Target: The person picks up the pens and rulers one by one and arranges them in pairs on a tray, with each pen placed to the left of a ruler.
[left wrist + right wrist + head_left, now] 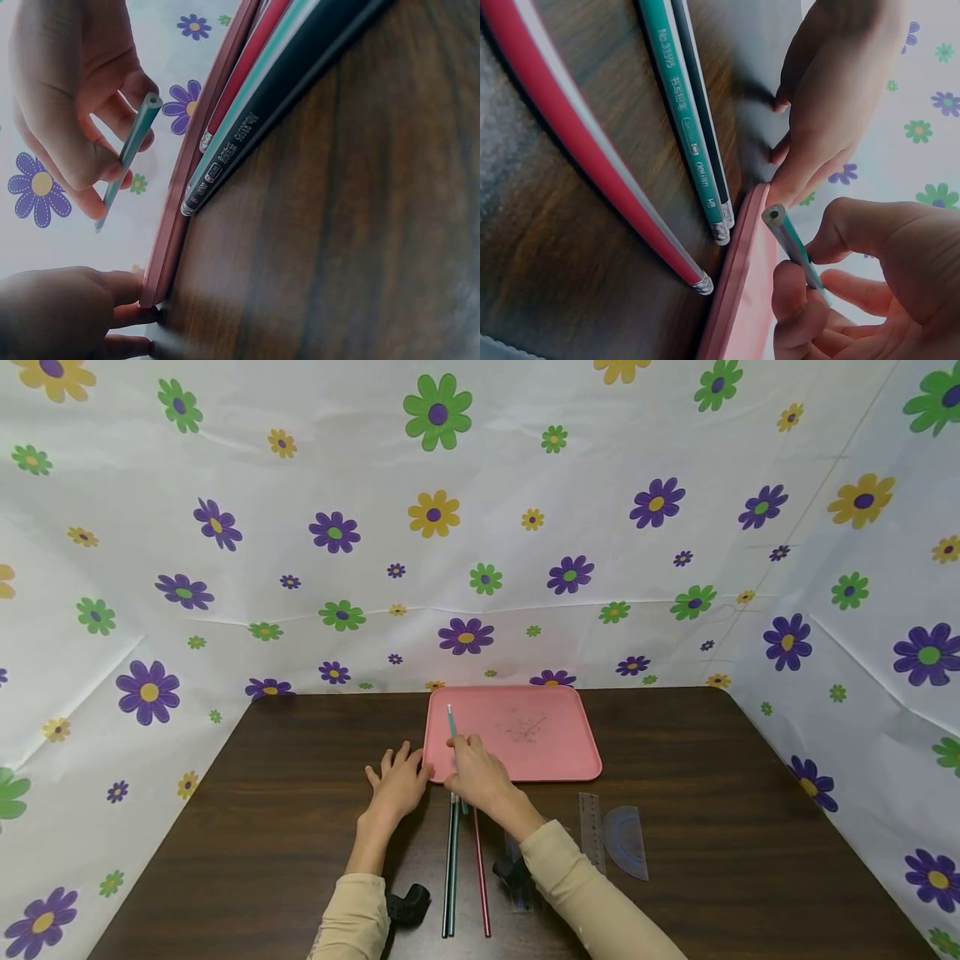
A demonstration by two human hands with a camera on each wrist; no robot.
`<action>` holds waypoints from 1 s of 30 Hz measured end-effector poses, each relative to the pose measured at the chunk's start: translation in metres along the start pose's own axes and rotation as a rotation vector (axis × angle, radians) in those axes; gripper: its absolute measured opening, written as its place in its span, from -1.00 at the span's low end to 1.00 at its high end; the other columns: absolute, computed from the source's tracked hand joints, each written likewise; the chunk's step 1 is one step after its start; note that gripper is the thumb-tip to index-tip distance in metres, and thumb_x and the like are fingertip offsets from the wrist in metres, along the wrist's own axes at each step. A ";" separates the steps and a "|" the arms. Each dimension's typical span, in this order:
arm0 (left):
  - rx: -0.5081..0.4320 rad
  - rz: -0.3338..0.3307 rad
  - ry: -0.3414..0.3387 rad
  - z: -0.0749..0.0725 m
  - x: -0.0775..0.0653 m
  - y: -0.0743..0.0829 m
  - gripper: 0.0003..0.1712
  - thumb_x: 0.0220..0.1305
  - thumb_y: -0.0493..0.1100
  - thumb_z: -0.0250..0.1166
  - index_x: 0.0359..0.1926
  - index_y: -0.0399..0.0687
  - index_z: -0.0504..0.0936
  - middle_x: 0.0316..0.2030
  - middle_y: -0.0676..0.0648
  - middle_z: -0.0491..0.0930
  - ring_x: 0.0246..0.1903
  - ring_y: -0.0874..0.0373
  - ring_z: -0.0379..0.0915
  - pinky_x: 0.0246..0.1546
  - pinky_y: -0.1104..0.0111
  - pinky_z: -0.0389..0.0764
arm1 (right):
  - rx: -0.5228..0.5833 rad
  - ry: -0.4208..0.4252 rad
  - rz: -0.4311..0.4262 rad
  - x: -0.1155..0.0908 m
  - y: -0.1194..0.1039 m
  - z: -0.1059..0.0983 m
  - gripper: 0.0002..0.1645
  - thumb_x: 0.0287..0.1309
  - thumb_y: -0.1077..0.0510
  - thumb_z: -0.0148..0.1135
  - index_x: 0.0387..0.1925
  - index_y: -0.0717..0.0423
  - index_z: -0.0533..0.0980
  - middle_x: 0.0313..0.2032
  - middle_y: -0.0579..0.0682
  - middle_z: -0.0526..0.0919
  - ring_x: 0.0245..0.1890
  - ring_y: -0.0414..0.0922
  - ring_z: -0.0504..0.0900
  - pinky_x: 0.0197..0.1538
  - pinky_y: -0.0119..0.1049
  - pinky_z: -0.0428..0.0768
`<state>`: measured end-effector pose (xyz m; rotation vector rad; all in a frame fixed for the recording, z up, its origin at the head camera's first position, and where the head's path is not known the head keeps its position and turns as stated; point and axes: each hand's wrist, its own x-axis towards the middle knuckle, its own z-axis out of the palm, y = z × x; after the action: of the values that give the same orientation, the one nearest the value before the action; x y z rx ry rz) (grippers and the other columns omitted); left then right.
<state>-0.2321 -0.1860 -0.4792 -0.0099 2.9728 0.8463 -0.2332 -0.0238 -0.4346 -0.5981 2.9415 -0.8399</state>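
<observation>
My right hand (483,777) pinches a teal pencil (451,720) between thumb and fingers, held over the left part of the pink tray (555,727). In the right wrist view the pencil (793,244) shows a flat end with a dark core, no sharpened point visible. My left hand (399,785) lies at the tray's left edge, fingers spread, the thumb touching the rim. Between my forearms a green pencil (679,112), a dark pencil (705,112) and a red pencil (622,191) lie on the table, their metal-banded ends by the tray's near edge.
On the dark wooden table (712,760), right of the tray's front, lie a clear ruler (591,827) and a clear protractor (626,842). Another clear measuring tool (521,897) is partly hidden by my right wrist. Dark specks mark the tray. A flowered sheet (495,543) stands behind.
</observation>
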 end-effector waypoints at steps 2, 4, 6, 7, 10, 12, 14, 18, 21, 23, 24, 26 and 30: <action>-0.003 0.000 0.000 0.001 0.000 0.000 -0.44 0.54 0.04 -0.02 0.39 -0.16 0.39 0.50 -0.33 0.10 0.48 -0.44 -0.16 0.29 -0.51 -0.29 | 0.003 -0.004 0.002 0.001 0.001 0.000 -0.33 0.05 0.26 0.31 0.26 0.22 0.42 -0.09 0.20 0.50 -0.55 -0.13 0.40 -0.52 -0.35 0.42; -0.002 0.000 -0.003 0.002 -0.001 0.001 -0.44 0.54 0.03 -0.02 0.40 -0.16 0.38 0.50 -0.33 0.10 0.48 -0.44 -0.16 0.28 -0.51 -0.29 | 0.010 -0.008 0.007 0.003 0.001 0.000 -0.32 0.06 0.26 0.30 0.27 0.22 0.42 -0.09 0.19 0.49 -0.56 -0.12 0.40 -0.52 -0.34 0.41; -0.001 -0.001 -0.006 0.003 -0.001 0.001 -0.44 0.54 0.03 -0.03 0.40 -0.16 0.38 0.50 -0.33 0.10 0.48 -0.44 -0.16 0.28 -0.51 -0.29 | 0.015 -0.011 0.013 0.004 0.002 0.000 -0.32 0.06 0.26 0.29 0.28 0.21 0.42 -0.10 0.17 0.49 -0.55 -0.12 0.40 -0.51 -0.34 0.41; 0.002 -0.001 -0.006 0.003 -0.001 0.001 -0.44 0.54 0.03 -0.03 0.40 -0.16 0.38 0.50 -0.33 0.10 0.48 -0.44 -0.16 0.28 -0.51 -0.29 | 0.016 -0.012 0.017 0.005 0.002 0.001 -0.31 0.07 0.25 0.29 0.29 0.21 0.42 -0.10 0.16 0.48 -0.54 -0.12 0.40 -0.51 -0.34 0.42; 0.002 0.001 -0.006 0.003 -0.001 0.002 -0.44 0.54 0.02 -0.03 0.39 -0.17 0.38 0.50 -0.34 0.09 0.48 -0.45 -0.17 0.28 -0.52 -0.29 | 0.023 -0.013 0.021 0.008 0.003 0.002 -0.30 0.08 0.24 0.30 0.30 0.19 0.42 -0.12 0.14 0.48 -0.51 -0.13 0.41 -0.48 -0.34 0.43; 0.002 0.002 -0.005 0.003 -0.001 0.002 -0.44 0.54 0.02 -0.03 0.39 -0.18 0.38 0.50 -0.34 0.09 0.48 -0.45 -0.16 0.28 -0.52 -0.29 | 0.027 -0.014 0.022 0.011 0.004 0.003 -0.30 0.09 0.23 0.31 0.31 0.19 0.42 -0.12 0.14 0.48 -0.50 -0.13 0.42 -0.47 -0.35 0.43; 0.003 0.003 -0.005 0.003 -0.001 0.002 -0.44 0.55 0.02 -0.03 0.39 -0.18 0.38 0.50 -0.34 0.09 0.48 -0.45 -0.17 0.27 -0.52 -0.28 | 0.033 -0.015 0.022 0.013 0.005 0.005 -0.30 0.10 0.23 0.31 0.32 0.19 0.42 -0.13 0.14 0.48 -0.51 -0.14 0.42 -0.48 -0.35 0.43; 0.006 0.004 -0.003 0.004 0.000 0.002 -0.44 0.55 0.03 -0.04 0.39 -0.17 0.38 0.50 -0.34 0.09 0.48 -0.45 -0.16 0.27 -0.52 -0.28 | 0.035 -0.015 0.036 0.017 0.008 0.008 -0.30 0.11 0.23 0.32 0.32 0.19 0.42 -0.12 0.15 0.48 -0.52 -0.14 0.41 -0.49 -0.36 0.42; -0.001 0.007 -0.003 0.005 0.000 0.002 -0.44 0.55 0.02 -0.03 0.39 -0.16 0.38 0.50 -0.34 0.09 0.48 -0.44 -0.17 0.27 -0.52 -0.29 | 0.036 -0.016 0.047 0.019 0.010 0.010 -0.30 0.11 0.23 0.33 0.33 0.18 0.42 -0.11 0.15 0.48 -0.51 -0.13 0.41 -0.48 -0.35 0.42; -0.004 0.007 -0.004 0.006 0.001 0.002 -0.44 0.55 0.03 -0.03 0.40 -0.16 0.38 0.50 -0.34 0.08 0.48 -0.44 -0.17 0.28 -0.52 -0.29 | 0.041 -0.016 0.052 0.020 0.011 0.010 -0.29 0.11 0.22 0.33 0.33 0.18 0.42 -0.11 0.15 0.48 -0.50 -0.13 0.41 -0.47 -0.34 0.42; -0.003 0.005 -0.007 0.006 0.001 0.002 -0.44 0.55 0.03 -0.03 0.40 -0.16 0.37 0.51 -0.33 0.08 0.49 -0.44 -0.18 0.28 -0.51 -0.29 | 0.047 -0.017 0.052 0.020 0.011 0.011 -0.29 0.12 0.22 0.33 0.34 0.19 0.42 -0.11 0.15 0.48 -0.50 -0.13 0.41 -0.47 -0.34 0.43; 0.000 0.006 -0.004 0.005 0.001 0.002 -0.44 0.54 0.03 -0.03 0.40 -0.16 0.38 0.50 -0.33 0.09 0.48 -0.45 -0.17 0.28 -0.52 -0.29 | 0.054 -0.016 0.052 0.022 0.011 0.011 -0.28 0.12 0.22 0.33 0.34 0.18 0.41 -0.10 0.15 0.48 -0.50 -0.13 0.41 -0.47 -0.34 0.42; 0.001 0.001 0.001 0.002 0.001 0.001 -0.44 0.54 0.02 -0.03 0.39 -0.18 0.38 0.50 -0.34 0.09 0.48 -0.46 -0.17 0.28 -0.51 -0.30 | 0.071 -0.013 0.047 0.026 0.012 0.014 -0.28 0.12 0.20 0.31 0.35 0.18 0.41 -0.08 0.15 0.48 -0.48 -0.13 0.41 -0.46 -0.35 0.42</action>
<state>-0.2331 -0.1843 -0.4809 -0.0095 2.9747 0.8454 -0.2601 -0.0310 -0.4502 -0.5255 2.8877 -0.9281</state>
